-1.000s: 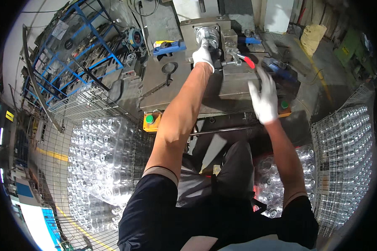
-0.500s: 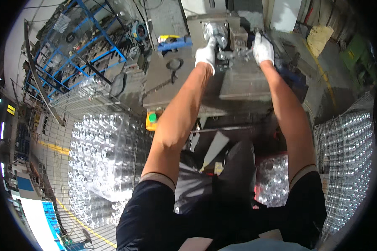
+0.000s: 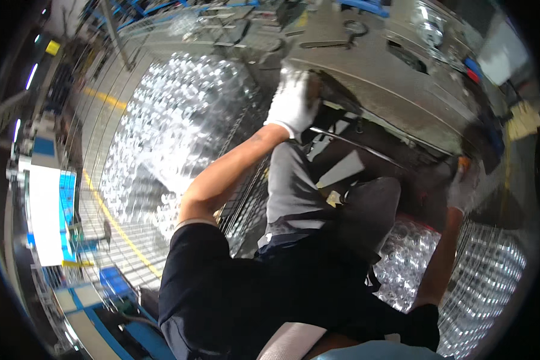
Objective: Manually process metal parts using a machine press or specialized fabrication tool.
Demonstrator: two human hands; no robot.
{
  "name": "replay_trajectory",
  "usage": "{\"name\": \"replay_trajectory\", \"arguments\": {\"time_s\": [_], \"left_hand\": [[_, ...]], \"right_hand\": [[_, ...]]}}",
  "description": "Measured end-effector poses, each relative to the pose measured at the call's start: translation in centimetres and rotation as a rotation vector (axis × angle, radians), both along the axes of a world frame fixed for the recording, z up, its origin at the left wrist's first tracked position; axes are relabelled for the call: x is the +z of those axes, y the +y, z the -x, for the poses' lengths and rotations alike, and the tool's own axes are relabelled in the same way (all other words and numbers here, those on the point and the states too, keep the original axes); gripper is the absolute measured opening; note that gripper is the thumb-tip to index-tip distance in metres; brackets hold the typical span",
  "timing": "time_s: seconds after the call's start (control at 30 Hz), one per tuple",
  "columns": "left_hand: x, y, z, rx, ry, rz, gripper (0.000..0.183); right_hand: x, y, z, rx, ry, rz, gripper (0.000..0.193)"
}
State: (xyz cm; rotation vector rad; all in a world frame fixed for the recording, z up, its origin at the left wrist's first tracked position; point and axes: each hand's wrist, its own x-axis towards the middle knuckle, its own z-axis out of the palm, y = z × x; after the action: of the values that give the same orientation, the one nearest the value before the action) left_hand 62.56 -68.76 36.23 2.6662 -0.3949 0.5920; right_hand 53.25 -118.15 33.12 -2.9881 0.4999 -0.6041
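My left hand (image 3: 291,105), in a white glove, is at the front left corner of the metal bench (image 3: 396,90). Its fingers look stretched forward, somewhat blurred, over the spot where a yellow box with a green button showed earlier. That box is hidden now. Low by the bench's right front side is my right hand (image 3: 464,187), also gloved, smeared and in shadow, beside a small orange piece (image 3: 464,162). Its fingers cannot be made out. A shiny metal part (image 3: 431,33) sits in the fixture at the back of the bench, away from both hands.
A wire cage of shiny metal parts (image 3: 180,132) stands at my left. Another stack of parts (image 3: 486,276) is at my right, and more parts (image 3: 405,255) lie beside my knee. A ring-shaped tool (image 3: 355,27) rests on the bench.
Both hands have left the fixture and come back toward me, the left to the bench's front left corner, the right down by its right side. The view has turned left.
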Motion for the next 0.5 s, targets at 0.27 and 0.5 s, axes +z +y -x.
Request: {"name": "replay_trajectory", "arguments": {"time_s": [0.27,0.5], "left_hand": [[-1.3,0.6,1.4,0.038,0.007,-0.008,0.068],[-3.7,7.2,5.2,0.160,-0.111,0.313,0.056]], "right_hand": [[-3.4,-1.7,-1.8,0.043,0.015,0.213,0.055],[-1.6,2.7,2.2,0.181,-0.354,0.162,0.054]]}}
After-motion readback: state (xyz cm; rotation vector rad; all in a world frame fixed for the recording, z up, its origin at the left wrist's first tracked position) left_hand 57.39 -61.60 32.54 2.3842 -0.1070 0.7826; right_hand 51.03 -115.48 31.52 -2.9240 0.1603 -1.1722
